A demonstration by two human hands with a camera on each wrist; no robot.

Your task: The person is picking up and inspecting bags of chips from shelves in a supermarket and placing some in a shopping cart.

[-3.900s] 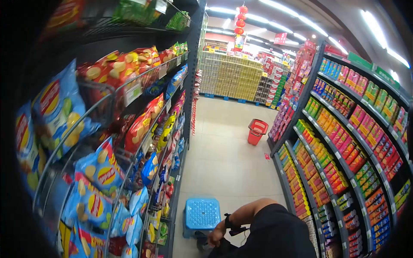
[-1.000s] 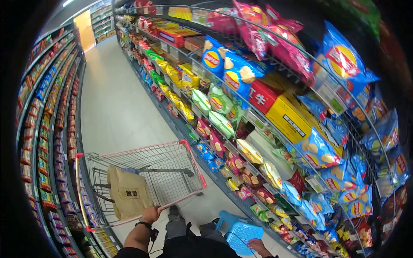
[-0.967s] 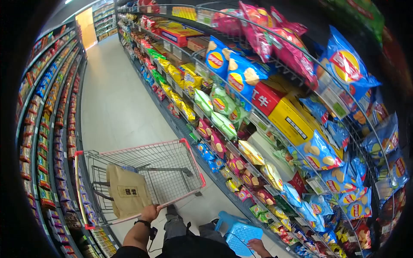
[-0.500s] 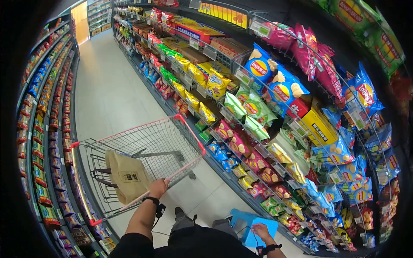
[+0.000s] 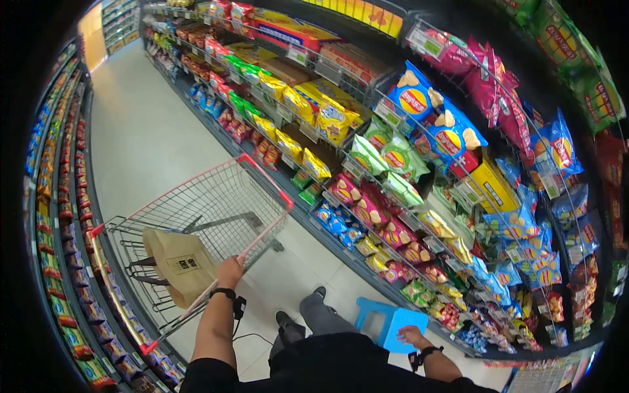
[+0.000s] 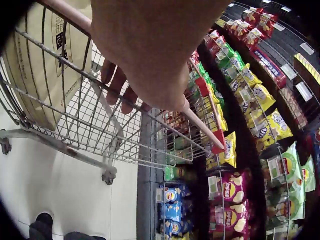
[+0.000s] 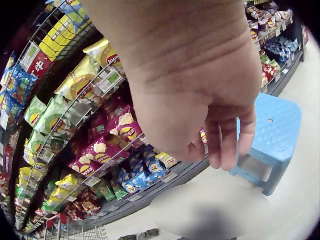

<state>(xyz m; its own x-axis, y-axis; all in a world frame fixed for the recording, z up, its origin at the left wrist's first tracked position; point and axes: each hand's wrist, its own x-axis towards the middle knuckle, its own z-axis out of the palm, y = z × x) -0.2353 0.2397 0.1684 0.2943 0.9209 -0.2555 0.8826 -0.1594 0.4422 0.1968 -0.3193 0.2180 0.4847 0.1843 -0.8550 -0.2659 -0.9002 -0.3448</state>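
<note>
My left hand (image 5: pixel 229 272) grips the pink rail of a wire shopping cart (image 5: pixel 268 230). In the left wrist view that hand (image 6: pixel 150 55) lies over the rail, its fingers (image 6: pixel 131 95) curled down behind the wires. Inside the cart a tan bag (image 5: pixel 181 263) with dark handles leans at the left. My right hand (image 5: pixel 411 336) holds nothing and hangs over a blue plastic stool (image 5: pixel 397 322). From the right wrist camera the hand (image 7: pixel 200 100) is loosely bent, with the stool (image 7: pixel 280 125) beyond its fingertips.
Shelves of chip bags (image 5: pixel 413 154) run along the right side, their wire fronts close to the stool. Another shelf of packaged snacks (image 5: pixel 62 262) borders the cart's left. The aisle floor (image 5: pixel 144 124) stretches ahead to a doorway (image 5: pixel 93 38). My shoes (image 5: pixel 319 293) stand behind the cart.
The head view has swung from the opposite aisle end to the cart. Over the last second the cart shifts forward and left in view, left hand still on its rail; the stool shows farther right.
</note>
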